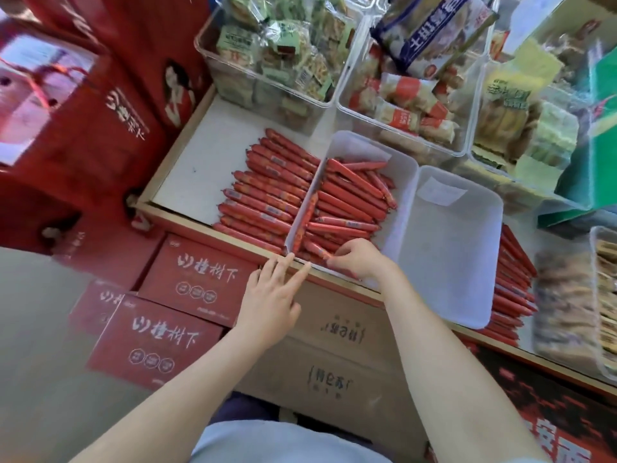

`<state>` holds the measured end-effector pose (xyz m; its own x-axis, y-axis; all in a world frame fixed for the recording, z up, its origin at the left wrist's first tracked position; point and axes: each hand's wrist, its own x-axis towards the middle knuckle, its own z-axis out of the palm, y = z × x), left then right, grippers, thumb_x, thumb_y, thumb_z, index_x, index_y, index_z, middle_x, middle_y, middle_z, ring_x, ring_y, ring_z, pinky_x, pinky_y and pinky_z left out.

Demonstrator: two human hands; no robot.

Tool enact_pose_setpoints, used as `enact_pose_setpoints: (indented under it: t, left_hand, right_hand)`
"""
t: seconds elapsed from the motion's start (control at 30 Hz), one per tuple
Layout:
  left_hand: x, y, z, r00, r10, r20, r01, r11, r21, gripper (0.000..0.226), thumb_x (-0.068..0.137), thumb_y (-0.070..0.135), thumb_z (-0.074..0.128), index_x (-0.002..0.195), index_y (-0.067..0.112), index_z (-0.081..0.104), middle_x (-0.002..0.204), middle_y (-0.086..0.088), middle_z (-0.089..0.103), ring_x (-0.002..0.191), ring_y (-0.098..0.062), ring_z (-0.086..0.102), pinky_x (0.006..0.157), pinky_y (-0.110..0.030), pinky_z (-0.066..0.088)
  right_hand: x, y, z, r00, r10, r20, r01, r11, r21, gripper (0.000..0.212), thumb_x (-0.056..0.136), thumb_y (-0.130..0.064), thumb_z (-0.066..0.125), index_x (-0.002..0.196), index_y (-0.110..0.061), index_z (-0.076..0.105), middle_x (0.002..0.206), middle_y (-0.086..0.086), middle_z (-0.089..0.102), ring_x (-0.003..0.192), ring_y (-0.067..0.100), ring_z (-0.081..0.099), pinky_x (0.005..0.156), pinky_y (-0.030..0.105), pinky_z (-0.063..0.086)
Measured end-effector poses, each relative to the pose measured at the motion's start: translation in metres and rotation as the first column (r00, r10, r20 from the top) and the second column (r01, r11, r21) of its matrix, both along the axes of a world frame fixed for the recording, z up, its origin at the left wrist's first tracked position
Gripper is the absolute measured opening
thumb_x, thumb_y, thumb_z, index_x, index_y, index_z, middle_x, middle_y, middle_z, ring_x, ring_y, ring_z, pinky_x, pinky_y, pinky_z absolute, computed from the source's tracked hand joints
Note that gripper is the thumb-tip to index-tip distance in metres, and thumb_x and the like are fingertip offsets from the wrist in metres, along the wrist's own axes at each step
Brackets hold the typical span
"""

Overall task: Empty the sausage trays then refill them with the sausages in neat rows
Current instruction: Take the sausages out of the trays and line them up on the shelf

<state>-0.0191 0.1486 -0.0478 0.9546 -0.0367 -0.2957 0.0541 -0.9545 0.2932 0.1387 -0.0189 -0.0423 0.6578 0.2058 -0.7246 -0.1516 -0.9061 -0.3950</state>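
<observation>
Head view: right hand (359, 259) reaches into the near end of the translucent white plastic tray (405, 182), fingers curled, pinching one red-wrapped sausage stick (317, 250) at its near corner. Left hand (270, 295) is spread, straight fingertips touching the tray's near rim by the wooden shelf edge (207, 228), steadying it. The tray holds a partial, untidy load; one sausage stands tilted against its left wall. A row of loose red sausages (267, 195) lies on the white shelf just left of the tray. A second translucent tray (450, 262) beside it on the right looks empty, more red sausages (510, 289) showing from under its right side. Step judged: refilling, first tray. Next move probably calls for laying the pinched sausage parallel to its neighbours and straightening the tilted one.
</observation>
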Motion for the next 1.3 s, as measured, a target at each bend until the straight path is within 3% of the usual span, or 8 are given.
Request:
enact_pose_setpoints:
  t: [0.2, 0.37, 0.6, 0.7, 0.8, 0.87, 1.07, 1.3]
  left_hand:
    - [0.020, -0.005, 0.031, 0.972, 0.227, -0.067, -0.237, 0.936, -0.260, 0.046, 0.097, 0.041, 0.054, 0.142, 0.030, 0.053, 0.147, -0.001, 0.044, 0.138, -0.020, 0.034, 0.110, -0.041, 0.030]
    - [0.051, -0.040, 0.078, 0.655, 0.324, -0.683, -0.698, -0.086, -0.711, 0.034, 0.093, 0.038, 0.066, 0.121, 0.018, 0.065, 0.099, 0.002, 0.076, 0.091, -0.014, 0.072, 0.084, -0.031, 0.056]
    - [0.061, -0.149, 0.090, 0.656, 0.214, -0.724, -0.680, -0.249, -0.690, 0.009, 0.092, 0.000, 0.064, 0.100, -0.002, 0.065, 0.089, -0.016, 0.070, 0.075, -0.022, 0.072, 0.072, -0.026, 0.060]
    - [0.066, -0.215, 0.084, 0.710, 0.219, -0.669, -0.663, -0.112, -0.740, 0.020, 0.093, 0.002, 0.065, 0.112, -0.004, 0.063, 0.095, -0.016, 0.069, 0.084, -0.024, 0.069, 0.079, -0.025, 0.059]
    - [0.072, -0.260, 0.048, 0.928, 0.309, -0.206, -0.365, 0.658, -0.658, 0.044, 0.095, 0.024, 0.065, 0.135, 0.009, 0.056, 0.134, -0.010, 0.057, 0.128, -0.022, 0.050, 0.104, -0.023, 0.038]
    - [0.070, -0.272, 0.021, 0.983, 0.169, 0.066, -0.141, 0.940, -0.310, 0.065, 0.098, 0.038, 0.056, 0.153, 0.011, 0.033, 0.162, -0.013, 0.025, 0.151, -0.028, 0.017, 0.121, -0.037, 0.012]
    - [0.059, -0.278, -0.017, 0.995, 0.098, 0.006, -0.098, 0.995, -0.008, 0.091, 0.089, 0.070, 0.006, 0.159, 0.013, 0.000, 0.166, -0.014, -0.010, 0.152, -0.028, -0.016, 0.122, -0.040, -0.012]
    - [0.062, -0.279, -0.014, 0.993, 0.072, -0.093, -0.069, 0.997, 0.041, 0.098, 0.079, 0.072, -0.010, 0.159, 0.017, -0.002, 0.167, -0.008, -0.011, 0.152, -0.022, -0.017, 0.121, -0.036, -0.013]
  right_hand:
    - [-0.022, -0.031, 0.053, 0.913, -0.406, -0.032, 0.382, 0.826, 0.415, 0.018, 0.086, -0.018, 0.076, 0.097, -0.004, 0.071, 0.076, 0.004, 0.069, 0.065, 0.014, 0.061, 0.063, 0.027, 0.051]
    - [-0.047, -0.077, 0.084, 0.802, -0.532, -0.273, 0.550, 0.477, 0.686, 0.014, 0.083, -0.004, 0.073, 0.096, -0.006, 0.071, 0.071, 0.001, 0.062, 0.062, 0.015, 0.054, 0.063, 0.024, 0.049]
    - [-0.061, -0.159, 0.087, 0.568, -0.584, -0.580, 0.697, -0.033, 0.716, 0.017, 0.084, -0.012, 0.066, 0.099, -0.007, 0.071, 0.077, 0.004, 0.065, 0.068, 0.013, 0.061, 0.070, 0.026, 0.053]
    - [-0.067, -0.201, 0.076, 0.585, -0.660, -0.471, 0.671, 0.068, 0.738, 0.018, 0.093, -0.020, 0.061, 0.104, -0.009, 0.069, 0.092, 0.007, 0.066, 0.088, 0.019, 0.065, 0.081, 0.036, 0.054]
    - [-0.063, -0.253, 0.067, 0.579, -0.782, -0.229, 0.636, 0.257, 0.727, 0.016, 0.102, -0.015, 0.051, 0.110, -0.005, 0.061, 0.097, 0.010, 0.069, 0.089, 0.022, 0.070, 0.083, 0.039, 0.057]
    - [-0.052, -0.290, 0.059, 0.636, -0.766, 0.096, 0.590, 0.562, 0.580, 0.023, 0.103, -0.020, 0.050, 0.120, -0.008, 0.060, 0.103, 0.004, 0.068, 0.091, 0.017, 0.068, 0.084, 0.033, 0.055]
    - [0.005, -0.359, 0.017, 0.717, -0.129, 0.685, 0.319, 0.934, -0.159, 0.032, 0.099, -0.025, 0.053, 0.130, -0.024, 0.061, 0.121, 0.008, 0.059, 0.114, 0.029, 0.052, 0.100, 0.042, 0.037]
    - [0.014, -0.357, -0.027, 0.875, -0.022, 0.484, 0.142, 0.967, -0.211, 0.055, 0.098, -0.010, 0.045, 0.152, -0.018, 0.034, 0.152, 0.007, 0.038, 0.138, 0.029, 0.035, 0.115, 0.043, 0.026]
